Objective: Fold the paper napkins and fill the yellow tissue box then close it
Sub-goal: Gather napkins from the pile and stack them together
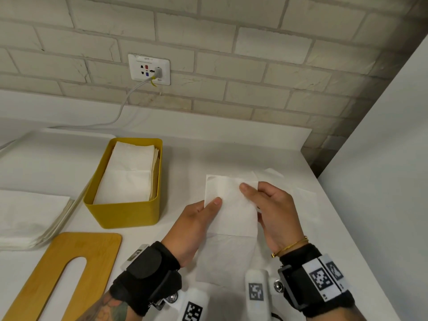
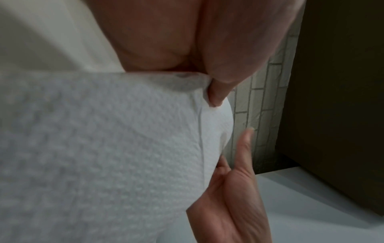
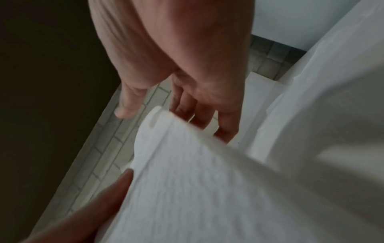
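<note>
A folded white paper napkin (image 1: 231,205) is held above the white counter between both hands. My left hand (image 1: 199,218) pinches its left edge with the thumb on top. My right hand (image 1: 271,209) pinches its right edge, thumb on the front face. The left wrist view shows the embossed napkin (image 2: 104,148) close up, and the right wrist view shows the napkin (image 3: 197,180) with fingers behind it. The yellow tissue box (image 1: 125,212) stands open to the left, holding a stack of folded napkins (image 1: 129,172). Its wooden lid (image 1: 58,274) with a slot lies flat at the lower left.
A pile of unfolded napkins (image 1: 30,218) lies at the far left edge. More loose napkins (image 1: 289,188) lie on the counter under and behind my hands. A brick wall with a socket (image 1: 149,69) and cable is behind; a white panel (image 1: 382,158) bounds the right.
</note>
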The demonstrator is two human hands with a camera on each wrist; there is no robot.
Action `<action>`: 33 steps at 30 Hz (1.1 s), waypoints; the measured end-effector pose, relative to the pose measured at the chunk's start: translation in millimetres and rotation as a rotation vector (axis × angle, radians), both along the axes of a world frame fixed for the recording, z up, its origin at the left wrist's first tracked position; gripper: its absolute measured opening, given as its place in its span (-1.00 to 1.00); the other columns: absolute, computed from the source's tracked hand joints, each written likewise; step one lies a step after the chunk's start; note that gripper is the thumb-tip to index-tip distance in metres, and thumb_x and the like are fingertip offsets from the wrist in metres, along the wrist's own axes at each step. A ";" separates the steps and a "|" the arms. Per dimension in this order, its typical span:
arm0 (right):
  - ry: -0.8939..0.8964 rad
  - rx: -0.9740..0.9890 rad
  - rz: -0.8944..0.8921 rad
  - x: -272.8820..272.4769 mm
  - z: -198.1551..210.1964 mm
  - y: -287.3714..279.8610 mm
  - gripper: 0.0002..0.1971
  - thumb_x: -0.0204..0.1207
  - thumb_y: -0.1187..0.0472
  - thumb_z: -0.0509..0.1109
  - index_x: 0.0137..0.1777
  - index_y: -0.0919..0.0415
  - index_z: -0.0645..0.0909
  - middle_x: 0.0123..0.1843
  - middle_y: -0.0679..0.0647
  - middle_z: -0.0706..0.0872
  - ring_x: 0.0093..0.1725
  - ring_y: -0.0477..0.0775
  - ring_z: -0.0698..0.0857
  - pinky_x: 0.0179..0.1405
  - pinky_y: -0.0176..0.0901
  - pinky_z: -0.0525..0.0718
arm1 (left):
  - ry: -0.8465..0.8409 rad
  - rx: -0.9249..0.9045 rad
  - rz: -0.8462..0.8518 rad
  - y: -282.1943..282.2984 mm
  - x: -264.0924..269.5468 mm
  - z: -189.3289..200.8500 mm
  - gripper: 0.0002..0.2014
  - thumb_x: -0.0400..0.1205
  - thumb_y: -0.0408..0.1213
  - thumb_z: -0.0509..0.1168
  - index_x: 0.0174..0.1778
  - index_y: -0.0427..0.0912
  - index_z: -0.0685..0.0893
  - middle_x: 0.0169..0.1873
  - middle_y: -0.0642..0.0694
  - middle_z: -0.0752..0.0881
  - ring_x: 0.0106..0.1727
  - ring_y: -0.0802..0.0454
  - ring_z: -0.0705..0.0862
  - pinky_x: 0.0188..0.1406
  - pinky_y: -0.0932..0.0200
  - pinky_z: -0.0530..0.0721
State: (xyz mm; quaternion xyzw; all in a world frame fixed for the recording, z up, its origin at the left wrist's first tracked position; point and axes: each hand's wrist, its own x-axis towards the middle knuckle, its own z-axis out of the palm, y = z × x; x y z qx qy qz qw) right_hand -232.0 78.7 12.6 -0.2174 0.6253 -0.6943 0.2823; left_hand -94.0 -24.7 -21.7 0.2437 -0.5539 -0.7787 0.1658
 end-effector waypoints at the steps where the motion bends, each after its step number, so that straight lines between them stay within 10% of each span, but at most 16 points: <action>1: 0.006 0.011 -0.028 -1.2 0.5 -2.0 -0.78 0.55 0.14 0.54 -0.16 0.33 0.75 -0.21 0.16 0.79 -0.22 0.07 0.75 -0.26 -0.17 0.71 | 0.000 -0.006 -0.004 0.6 0.0 0.5 -0.63 0.79 -0.09 0.16 0.28 -0.22 0.75 0.19 -0.15 0.84 0.28 -0.12 0.79 0.52 -0.24 0.56; 6: -0.063 -0.003 0.010 -1.7 -0.5 1.3 -0.59 0.53 -0.12 0.42 0.03 0.27 0.79 -0.05 0.14 0.88 -0.10 0.02 0.85 -0.16 -0.15 0.77 | 0.019 -0.005 0.048 -1.8 1.0 4.8 -0.66 0.79 -0.11 0.16 0.23 -0.20 0.78 0.16 -0.12 0.85 0.26 -0.06 0.80 0.53 -0.19 0.55; 13: 0.045 0.058 -0.015 5.6 -16.6 6.1 -0.90 0.54 0.24 0.55 -0.08 0.29 0.82 -0.15 0.27 0.85 -0.12 0.15 0.79 0.02 0.10 0.76 | 0.017 -0.112 0.048 -13.2 2.2 29.6 -0.59 0.58 0.03 0.34 0.17 -0.18 0.81 0.10 -0.12 0.87 0.18 -0.09 0.82 0.46 -0.24 0.62; 19: 0.208 0.084 0.105 0.7 0.7 4.3 -0.96 0.46 0.18 0.62 -0.13 0.13 0.86 -0.16 0.12 0.87 -0.12 0.05 0.80 0.07 0.15 0.76 | -0.123 -0.848 -0.122 -44.5 -12.4 97.1 -0.63 0.44 0.04 0.59 0.15 0.07 0.84 -0.01 0.25 0.84 0.08 0.45 0.73 0.12 0.55 0.59; 26: 0.203 0.071 0.147 6.2 -3.3 7.2 -0.94 0.41 0.21 0.66 -0.21 0.14 0.83 -0.38 -0.07 0.78 -0.30 -0.11 0.72 -0.13 -0.12 0.69 | -0.171 -1.106 -0.206 -56.3 -30.4 128.7 -0.96 0.53 -0.19 0.59 -0.20 -0.05 0.91 -0.26 0.13 0.87 -0.13 0.23 0.79 0.02 0.30 0.69; 33: 0.098 0.341 0.330 3.7 -42.0 52.1 -0.92 0.40 0.27 0.65 -0.19 0.26 0.84 -0.14 0.27 0.87 -0.07 0.29 0.88 0.05 -0.09 0.81 | -0.203 -1.070 -0.207 -69.1 -20.4 128.2 -0.97 0.54 -0.17 0.58 -0.18 -0.02 0.91 -0.24 0.14 0.87 -0.10 0.19 0.81 0.06 0.23 0.73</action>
